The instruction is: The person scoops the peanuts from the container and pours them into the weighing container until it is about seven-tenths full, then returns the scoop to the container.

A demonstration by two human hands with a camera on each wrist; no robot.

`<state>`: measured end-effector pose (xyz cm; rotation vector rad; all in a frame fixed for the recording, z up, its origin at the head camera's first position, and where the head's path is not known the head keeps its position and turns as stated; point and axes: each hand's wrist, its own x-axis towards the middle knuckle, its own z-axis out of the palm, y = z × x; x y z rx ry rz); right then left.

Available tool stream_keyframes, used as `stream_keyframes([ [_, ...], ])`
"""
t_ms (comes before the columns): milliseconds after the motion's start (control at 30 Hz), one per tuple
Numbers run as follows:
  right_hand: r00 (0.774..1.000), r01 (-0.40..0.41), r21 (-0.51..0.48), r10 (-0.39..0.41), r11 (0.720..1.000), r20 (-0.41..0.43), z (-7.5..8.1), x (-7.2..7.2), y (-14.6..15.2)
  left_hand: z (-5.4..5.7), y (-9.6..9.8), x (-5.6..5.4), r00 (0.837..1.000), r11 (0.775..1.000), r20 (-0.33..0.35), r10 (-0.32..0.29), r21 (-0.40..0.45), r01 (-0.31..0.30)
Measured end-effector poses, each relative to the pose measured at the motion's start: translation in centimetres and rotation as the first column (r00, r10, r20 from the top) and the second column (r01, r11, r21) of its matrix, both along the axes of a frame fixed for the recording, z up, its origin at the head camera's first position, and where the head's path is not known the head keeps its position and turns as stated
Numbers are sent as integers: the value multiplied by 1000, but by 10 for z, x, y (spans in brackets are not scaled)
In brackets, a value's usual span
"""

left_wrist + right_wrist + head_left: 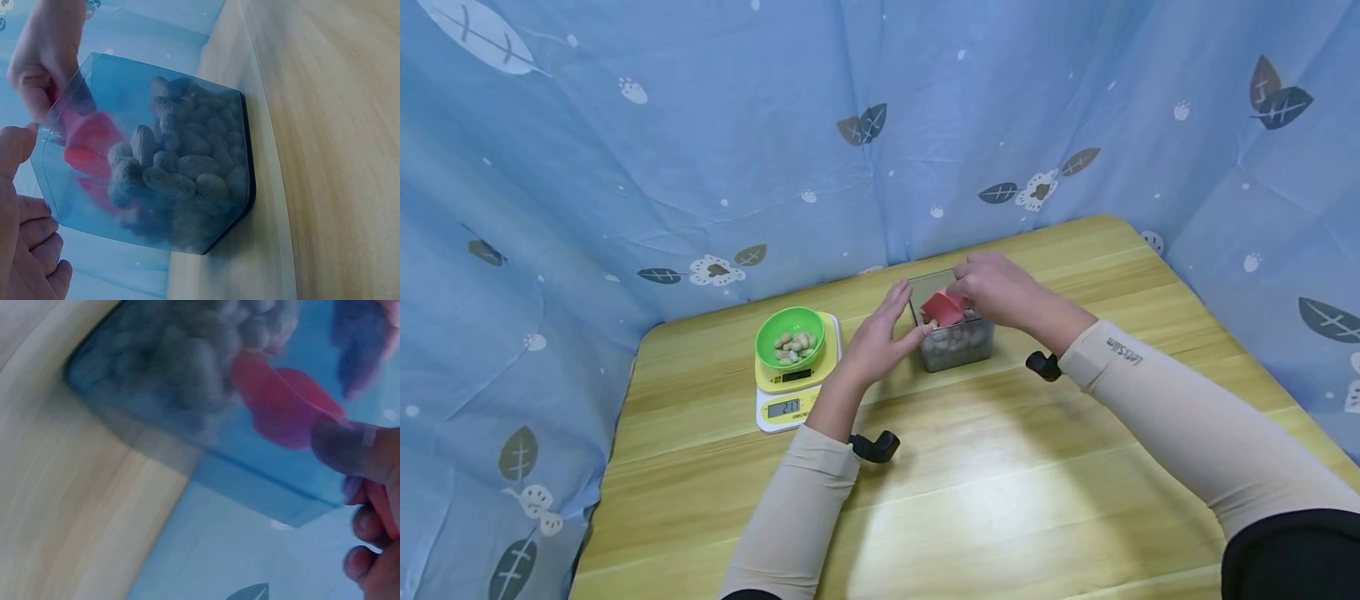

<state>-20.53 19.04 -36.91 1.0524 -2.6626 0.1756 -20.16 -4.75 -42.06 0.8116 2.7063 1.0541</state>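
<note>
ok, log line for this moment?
right grip: holds red scoop | left grip: at clear bin | scoop: inside bin, at peanuts | scale: green bowl of peanuts

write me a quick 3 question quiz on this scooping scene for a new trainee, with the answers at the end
1. Multiple choice. Which hand holds the red scoop?
a) left
b) right
c) both

2. True or false. The green bowl sits on the scale, left of the clear box in the head view.

3. Fill the gap. The clear box and the green bowl both contain ____.

Key
1: b, the right hand holds it.
2: True.
3: Peanuts.
</note>
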Motion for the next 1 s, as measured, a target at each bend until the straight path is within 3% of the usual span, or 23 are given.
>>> stream_keyframes([
  [200,987,-17,-31,22,999,162,9,2,12,0,1,1,1000,1000,2,-10,-2,10],
  [433,962,12,-45,1,999,275,0,-1,8,0,0,1,1000,1000,10,9,1,-9],
  [533,937,37,-69,-10,997,350,0,-2,8,-1,0,0,1000,1000,0,11,5,-11],
  [667,865,127,-124,-48,984,499,4,-3,15,-2,-1,-1,1000,1000,-16,4,1,-4],
  [767,823,188,-143,-76,972,563,6,-3,19,-2,-1,0,1000,1000,-20,1,0,-1],
  [1000,814,257,-206,-96,944,573,5,-2,29,-3,0,0,1000,1000,-9,-5,9,5],
])
